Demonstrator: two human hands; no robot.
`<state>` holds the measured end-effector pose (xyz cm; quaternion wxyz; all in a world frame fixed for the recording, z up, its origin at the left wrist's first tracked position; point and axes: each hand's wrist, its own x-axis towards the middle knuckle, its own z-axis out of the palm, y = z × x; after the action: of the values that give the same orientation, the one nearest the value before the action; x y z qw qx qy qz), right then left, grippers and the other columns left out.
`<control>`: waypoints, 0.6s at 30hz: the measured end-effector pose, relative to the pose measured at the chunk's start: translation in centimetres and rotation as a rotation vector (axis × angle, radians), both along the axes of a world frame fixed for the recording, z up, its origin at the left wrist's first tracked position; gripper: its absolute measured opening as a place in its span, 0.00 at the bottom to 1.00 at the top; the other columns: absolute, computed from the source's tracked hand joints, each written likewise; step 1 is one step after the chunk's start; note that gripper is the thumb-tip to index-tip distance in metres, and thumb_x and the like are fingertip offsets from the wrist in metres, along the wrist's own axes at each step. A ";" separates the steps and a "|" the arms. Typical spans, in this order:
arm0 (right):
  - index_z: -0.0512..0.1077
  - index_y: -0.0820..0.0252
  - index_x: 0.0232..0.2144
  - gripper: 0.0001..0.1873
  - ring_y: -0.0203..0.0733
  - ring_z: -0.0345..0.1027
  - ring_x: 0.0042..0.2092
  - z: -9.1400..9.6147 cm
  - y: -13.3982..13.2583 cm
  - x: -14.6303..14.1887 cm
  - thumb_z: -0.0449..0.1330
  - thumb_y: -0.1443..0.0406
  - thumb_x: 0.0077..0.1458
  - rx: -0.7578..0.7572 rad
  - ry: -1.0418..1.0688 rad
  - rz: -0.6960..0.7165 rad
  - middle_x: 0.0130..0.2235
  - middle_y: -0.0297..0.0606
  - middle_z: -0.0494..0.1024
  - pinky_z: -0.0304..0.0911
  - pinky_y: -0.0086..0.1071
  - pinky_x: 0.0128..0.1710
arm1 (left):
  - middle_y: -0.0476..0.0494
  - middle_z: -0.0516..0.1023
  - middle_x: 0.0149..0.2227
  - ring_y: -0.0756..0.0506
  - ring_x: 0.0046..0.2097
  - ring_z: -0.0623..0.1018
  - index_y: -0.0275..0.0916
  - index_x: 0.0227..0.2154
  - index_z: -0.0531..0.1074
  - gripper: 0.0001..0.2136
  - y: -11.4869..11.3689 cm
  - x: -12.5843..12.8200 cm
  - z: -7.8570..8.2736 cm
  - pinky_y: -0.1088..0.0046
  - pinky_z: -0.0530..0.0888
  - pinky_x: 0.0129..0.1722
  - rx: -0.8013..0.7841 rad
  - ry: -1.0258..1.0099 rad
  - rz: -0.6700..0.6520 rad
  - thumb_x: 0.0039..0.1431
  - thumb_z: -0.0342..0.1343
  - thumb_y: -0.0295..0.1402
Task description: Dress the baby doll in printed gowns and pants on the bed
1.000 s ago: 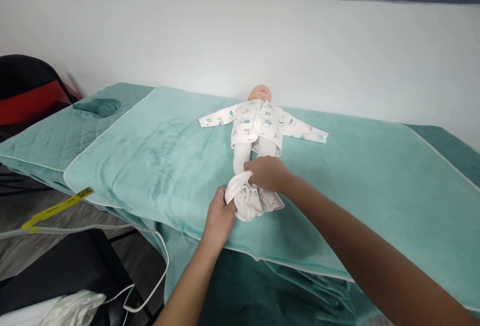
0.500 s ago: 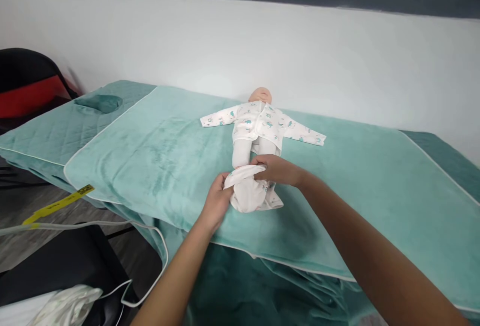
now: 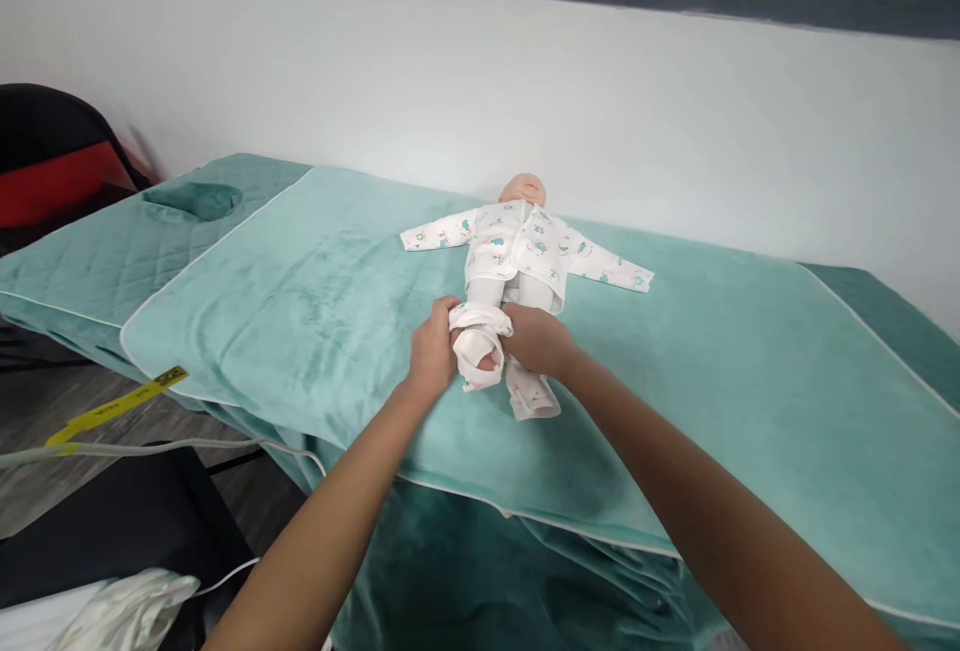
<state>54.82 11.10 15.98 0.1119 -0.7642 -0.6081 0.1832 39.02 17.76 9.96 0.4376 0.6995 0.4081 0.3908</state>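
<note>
A baby doll (image 3: 523, 189) lies on its back on the green bed cover (image 3: 720, 361), arms spread, in a white printed shirt (image 3: 517, 239). White baby pants (image 3: 480, 319) are bunched around the doll's leg on the left of the picture. My left hand (image 3: 433, 346) grips the gathered waist edge on its left side. My right hand (image 3: 536, 338) pinches the same edge on the right, partly covering the doll's other leg. Through the pants' leg opening a bit of the doll's foot shows. The second pant leg (image 3: 534, 393) hangs loose on the cover.
A black chair (image 3: 112, 531) at the lower left carries a crumpled printed cloth (image 3: 127, 611). A white cable (image 3: 225, 444) with a yellow tag (image 3: 120, 404) runs past the bed's front edge. Behind the bed stands a white wall (image 3: 480, 91); a face hole (image 3: 193, 201) is at the left.
Both hands have moved up the doll's leg, drawing the pants along. The foot now shows in the leg opening, and the second pant leg hangs separately.
</note>
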 end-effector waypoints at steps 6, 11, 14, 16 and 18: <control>0.68 0.56 0.34 0.07 0.46 0.69 0.36 -0.7 -0.1 -0.4 0.53 0.61 0.59 0.005 -0.072 -0.081 0.38 0.44 0.78 0.53 0.32 0.30 | 0.43 0.76 0.48 0.43 0.49 0.74 0.40 0.51 0.67 0.21 0.0 -1.5 0.4 0.67 0.69 0.52 -0.123 -0.039 -0.212 0.53 0.56 0.32; 0.68 0.57 0.33 0.06 0.44 0.69 0.38 -0.6 0.0 0.4 0.55 0.61 0.58 0.003 -0.015 -0.026 0.40 0.44 0.78 0.56 0.31 0.33 | 0.39 0.69 0.60 0.39 0.59 0.70 0.41 0.59 0.62 0.36 -1.1 -2.4 0.7 0.65 0.65 0.60 -0.075 -0.024 -0.357 0.44 0.63 0.28; 0.66 0.57 0.30 0.07 0.43 0.68 0.35 -0.5 0.0 0.6 0.54 0.61 0.58 0.005 0.026 -0.022 0.37 0.43 0.77 0.56 0.31 0.31 | 0.40 0.74 0.54 0.41 0.54 0.73 0.41 0.54 0.67 0.29 -1.1 -1.9 0.4 0.65 0.67 0.57 -0.106 -0.055 -0.268 0.46 0.62 0.28; 0.64 0.57 0.28 0.08 0.42 0.67 0.33 -0.4 0.0 0.6 0.53 0.61 0.57 0.008 0.055 -0.029 0.35 0.41 0.77 0.55 0.31 0.29 | 0.42 0.77 0.50 0.42 0.50 0.75 0.40 0.50 0.70 0.25 -0.7 -1.4 0.2 0.66 0.69 0.53 -0.139 -0.088 -0.216 0.45 0.61 0.28; 0.62 0.56 0.27 0.08 0.41 0.67 0.32 -0.2 -0.2 0.6 0.54 0.61 0.56 0.014 0.090 -0.034 0.33 0.39 0.76 0.55 0.30 0.27 | 0.44 0.78 0.46 0.44 0.46 0.76 0.39 0.47 0.71 0.23 -0.2 -0.9 0.1 0.68 0.70 0.49 -0.146 -0.126 -0.164 0.44 0.61 0.26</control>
<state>55.46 10.92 15.74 0.1476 -0.7647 -0.5906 0.2112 38.14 17.61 10.03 0.5425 0.6709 0.3485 0.3663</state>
